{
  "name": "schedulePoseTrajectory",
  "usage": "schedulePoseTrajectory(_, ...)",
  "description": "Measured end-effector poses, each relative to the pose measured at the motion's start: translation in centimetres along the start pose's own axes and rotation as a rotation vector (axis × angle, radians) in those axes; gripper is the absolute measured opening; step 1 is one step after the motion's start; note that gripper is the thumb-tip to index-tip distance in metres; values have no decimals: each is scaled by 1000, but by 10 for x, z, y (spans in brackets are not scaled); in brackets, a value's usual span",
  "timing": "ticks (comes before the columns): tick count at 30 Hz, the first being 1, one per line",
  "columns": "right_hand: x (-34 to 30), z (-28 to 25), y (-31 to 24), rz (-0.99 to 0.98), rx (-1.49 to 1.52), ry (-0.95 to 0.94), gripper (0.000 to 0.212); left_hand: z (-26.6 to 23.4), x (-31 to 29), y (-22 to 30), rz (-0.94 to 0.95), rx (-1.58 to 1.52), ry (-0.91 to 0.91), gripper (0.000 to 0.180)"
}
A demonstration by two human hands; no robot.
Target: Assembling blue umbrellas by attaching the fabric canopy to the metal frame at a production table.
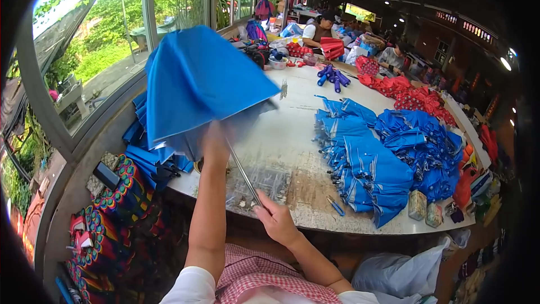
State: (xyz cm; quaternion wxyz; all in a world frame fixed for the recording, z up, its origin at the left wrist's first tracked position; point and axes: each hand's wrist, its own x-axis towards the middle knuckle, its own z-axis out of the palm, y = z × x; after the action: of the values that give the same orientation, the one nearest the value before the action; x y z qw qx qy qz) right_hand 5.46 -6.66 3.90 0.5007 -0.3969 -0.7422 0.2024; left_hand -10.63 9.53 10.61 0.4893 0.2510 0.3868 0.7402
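A blue umbrella with a partly spread canopy is raised over the left of the table, its metal shaft slanting down toward me. My right hand is closed around the shaft's lower end. Up under the canopy's near edge is my left hand, smeared by motion, its fingers partly hidden by cloth. Whether it grips the ribs or the shaft cannot be made out. The canopy's lower edge is blurred too.
On the white worktable lie folded blue umbrellas, a crumpled blue pile and a blue-handled hand tool. Purple rolled umbrellas and red cloth are farther back. Multicoloured bundles stand left, below the windows. A co-worker handles red cloth.
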Motion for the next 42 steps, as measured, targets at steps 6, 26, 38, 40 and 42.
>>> schedulePoseTrajectory(6, -25, -76, -58, 55, -9, -67, 40, 84, 44, 99, 152, -191, -234, 21)
schedulePoseTrajectory(26, -203, -26, 27, 571, 73, -225, 43, -38, -206, -149, -487, 240, -288, 31)
schedulePoseTrajectory(38, -289, 22, 94, 1062, 356, -390, 35, -204, -307, -277, -636, 932, -418, 33)
schedulePoseTrajectory(40, -278, 19, 91, 1197, 501, -282, 29, -195, -292, -258, -691, 952, -358, 35)
schedulePoseTrajectory(42, -282, 7, 91, 1166, 495, -188, 24, -186, -259, -231, -188, 1003, -86, 46)
